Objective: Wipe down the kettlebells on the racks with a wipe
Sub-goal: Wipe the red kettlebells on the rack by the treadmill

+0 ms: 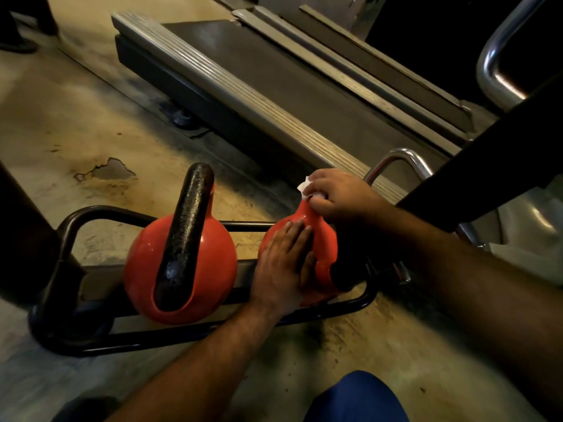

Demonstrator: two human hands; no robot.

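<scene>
Two orange-red kettlebells sit side by side on a low black tube rack (91,213). The left kettlebell (213,269) has a dark, worn handle pointing away from me. My left hand (283,269) lies flat, fingers together, on the body of the right kettlebell (327,239). My right hand (341,197) pinches a crumpled white wipe (304,186) against the top of that kettlebell's handle, where it rises from the body. Most of the right kettlebell is hidden under my hands.
A treadmill deck (259,86) with ribbed grey side rails runs diagonally behind the rack. Chrome tubing (405,156) and a dark beam (487,166) stand at the right. The concrete floor (76,117) is stained and chipped. My blue-trousered knee (356,397) is at the bottom.
</scene>
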